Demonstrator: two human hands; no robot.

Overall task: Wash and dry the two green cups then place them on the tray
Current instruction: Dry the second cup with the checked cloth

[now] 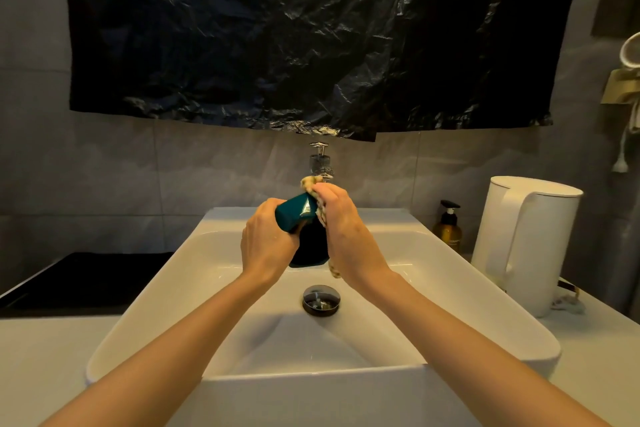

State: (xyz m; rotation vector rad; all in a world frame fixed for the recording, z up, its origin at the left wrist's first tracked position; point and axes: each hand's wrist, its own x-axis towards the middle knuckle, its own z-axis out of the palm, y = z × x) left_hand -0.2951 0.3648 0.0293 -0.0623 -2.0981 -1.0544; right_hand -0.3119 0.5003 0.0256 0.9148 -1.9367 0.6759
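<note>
White ceramic basin (pixel 145 315) sits on a pale counter (pixel 45 357) against a grey tiled wall (pixel 104 166). Black plastic sheet (pixel 311 28) hangs on the wall above the faucet (pixel 321 163).

Left hand (pixel 266 246) grips the green cup (pixel 296 215), tilted over the basin. Right hand (pixel 341 218) clutches a cloth (pixel 320 210) against the cup's open end. A second cup (pixel 310 248), dark in shadow, stands in the basin below, behind the drain (pixel 321 300).

Black tray (pixel 86 281) lies left of the basin; amber pump bottle (pixel 447 229) and white kettle (pixel 530 243) stand on the right.
</note>
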